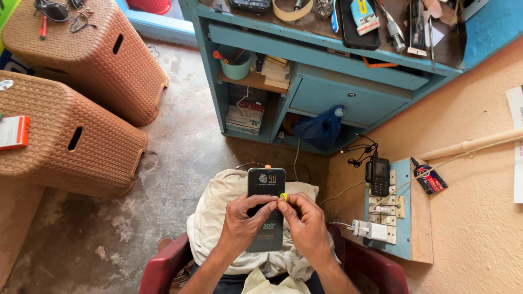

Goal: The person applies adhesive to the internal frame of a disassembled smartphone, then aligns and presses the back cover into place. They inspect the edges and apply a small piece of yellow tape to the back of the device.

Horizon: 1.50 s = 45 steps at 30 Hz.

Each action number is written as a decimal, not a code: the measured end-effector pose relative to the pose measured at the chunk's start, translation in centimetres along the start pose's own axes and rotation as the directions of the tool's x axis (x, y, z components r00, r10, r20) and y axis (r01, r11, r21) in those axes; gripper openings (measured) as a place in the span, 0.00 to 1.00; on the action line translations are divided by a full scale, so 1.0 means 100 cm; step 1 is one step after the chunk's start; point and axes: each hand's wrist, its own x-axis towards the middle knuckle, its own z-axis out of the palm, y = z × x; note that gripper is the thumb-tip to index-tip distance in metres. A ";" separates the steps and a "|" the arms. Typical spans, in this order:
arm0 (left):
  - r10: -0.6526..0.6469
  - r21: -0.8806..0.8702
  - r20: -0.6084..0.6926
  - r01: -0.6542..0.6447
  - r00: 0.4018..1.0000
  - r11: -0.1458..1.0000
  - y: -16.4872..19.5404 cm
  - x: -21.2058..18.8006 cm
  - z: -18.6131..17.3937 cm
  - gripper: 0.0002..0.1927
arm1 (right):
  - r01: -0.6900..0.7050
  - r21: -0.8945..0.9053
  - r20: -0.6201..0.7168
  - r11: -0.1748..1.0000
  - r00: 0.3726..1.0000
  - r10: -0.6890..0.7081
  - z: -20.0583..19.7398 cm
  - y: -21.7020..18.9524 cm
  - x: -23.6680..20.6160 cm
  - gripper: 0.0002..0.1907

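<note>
A dark flat phone-shaped slab (266,185) with light print on its face lies lengthwise over a cream cloth (218,207) on my lap. My left hand (242,223) rests on its lower half, thumb and forefinger meeting at its right edge. My right hand (306,220) comes in from the right and pinches a small yellow tab (283,196) at that same edge. Both sets of fingertips touch around the yellow tab.
Two brown woven plastic stools (71,136) stand at left on the concrete floor. A blue workbench (327,71) with tools, a shelf and a blue bag fills the top. A switchboard (389,212) with a small black phone and chargers hangs on the right wall.
</note>
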 end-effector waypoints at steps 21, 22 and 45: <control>0.191 0.225 0.004 -0.187 0.982 0.956 0.003 -0.010 -0.008 0.06 | -0.260 0.509 0.304 0.821 0.946 0.111 -0.013 0.012 -0.014 0.07; 0.182 0.210 0.011 -0.180 0.983 0.961 0.001 -0.011 -0.009 0.06 | -0.253 0.531 0.329 0.809 0.941 0.078 -0.014 0.013 -0.014 0.07; -0.194 0.100 0.286 0.173 0.938 0.980 0.000 -0.017 -0.024 0.25 | -0.456 0.077 0.423 0.887 0.820 0.385 -0.021 0.002 -0.009 0.10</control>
